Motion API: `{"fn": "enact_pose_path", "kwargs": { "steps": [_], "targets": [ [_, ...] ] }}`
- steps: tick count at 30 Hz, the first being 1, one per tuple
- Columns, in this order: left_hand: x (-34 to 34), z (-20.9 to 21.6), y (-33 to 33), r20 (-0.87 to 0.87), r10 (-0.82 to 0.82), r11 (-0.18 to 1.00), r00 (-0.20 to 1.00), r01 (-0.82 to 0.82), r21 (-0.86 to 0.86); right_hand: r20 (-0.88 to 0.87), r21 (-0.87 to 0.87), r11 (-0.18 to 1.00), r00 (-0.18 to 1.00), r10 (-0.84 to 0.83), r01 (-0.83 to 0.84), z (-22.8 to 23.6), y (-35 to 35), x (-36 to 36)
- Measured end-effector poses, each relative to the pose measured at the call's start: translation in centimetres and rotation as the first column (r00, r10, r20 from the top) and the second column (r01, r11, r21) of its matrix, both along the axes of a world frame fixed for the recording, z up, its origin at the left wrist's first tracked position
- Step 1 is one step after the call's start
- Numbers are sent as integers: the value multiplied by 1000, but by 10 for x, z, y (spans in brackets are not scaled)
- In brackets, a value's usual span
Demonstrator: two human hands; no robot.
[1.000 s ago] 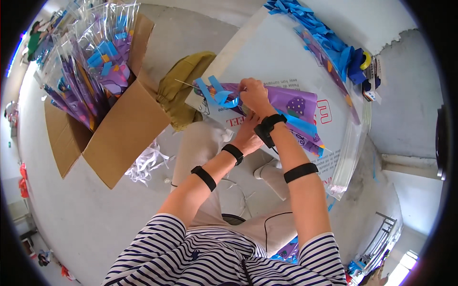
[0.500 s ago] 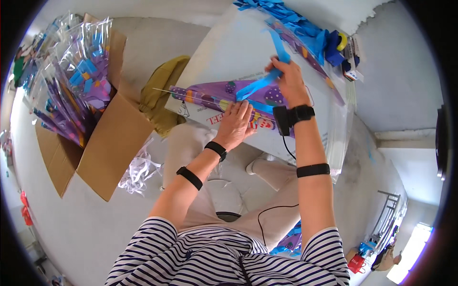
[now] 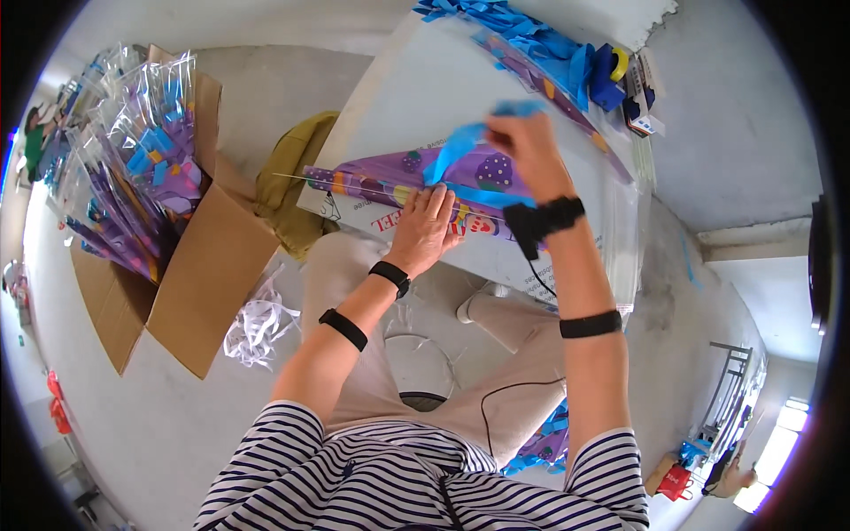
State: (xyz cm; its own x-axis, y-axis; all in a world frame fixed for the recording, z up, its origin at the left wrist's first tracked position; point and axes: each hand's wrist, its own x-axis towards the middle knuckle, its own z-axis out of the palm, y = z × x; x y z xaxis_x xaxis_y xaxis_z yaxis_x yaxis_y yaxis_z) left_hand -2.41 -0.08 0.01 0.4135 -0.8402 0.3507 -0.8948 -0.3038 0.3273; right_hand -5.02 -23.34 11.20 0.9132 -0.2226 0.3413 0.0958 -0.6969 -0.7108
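Observation:
On a white printed board (image 3: 398, 97) before me lies a folded purple sheet with a colourful pattern (image 3: 376, 166), narrowing to the left. A thin pale rod (image 3: 289, 176) runs along it and sticks out past its left end. My left hand (image 3: 422, 226) rests on the sheet with fingers stretched out, holding it down. A bright blue ribbon (image 3: 456, 152) crosses the sheet near those fingertips. Its upper part is in my right hand (image 3: 529, 146), whose closed fingers are raised over the board and blurred by motion.
At left stands an open cardboard box (image 3: 208, 274) packed with clear-wrapped purple pieces (image 3: 133, 186). White strips (image 3: 257, 327) lie on the floor beside it. An olive cloth (image 3: 297, 190) hangs by the board's left edge. Blue ribbons (image 3: 522, 40) and a yellow tape roll (image 3: 618, 64) are at the far edge.
My right hand has moved slightly left and up with the ribbon, and has turned. My left hand stays on the sheet. The whole view has shifted a little.

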Motion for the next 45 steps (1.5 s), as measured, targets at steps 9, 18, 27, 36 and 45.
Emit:
{"fn": "enact_pose_path", "kwargs": {
  "steps": [9,18,27,36,45],
  "targets": [
    [-3,-36,-2,-339,-55,989,939,5,-145,-361,-50,929,874,326,-367,43,210,181],
    [15,-8,-14,268,-35,999,963,36,2,-400,119,978,893,205,-171,25,236,176],
    [31,-27,5,-53,-182,954,982,164,-251,-164,620,782,966,200,-57,24,161,124],
    [18,13,-5,-33,-100,991,994,102,85,-462,518,513,729,-505,684,-90,21,-52],
    [14,23,-8,-14,-103,982,995,104,160,-447,214,658,671,-591,722,-101,26,-60]
  ]
}}
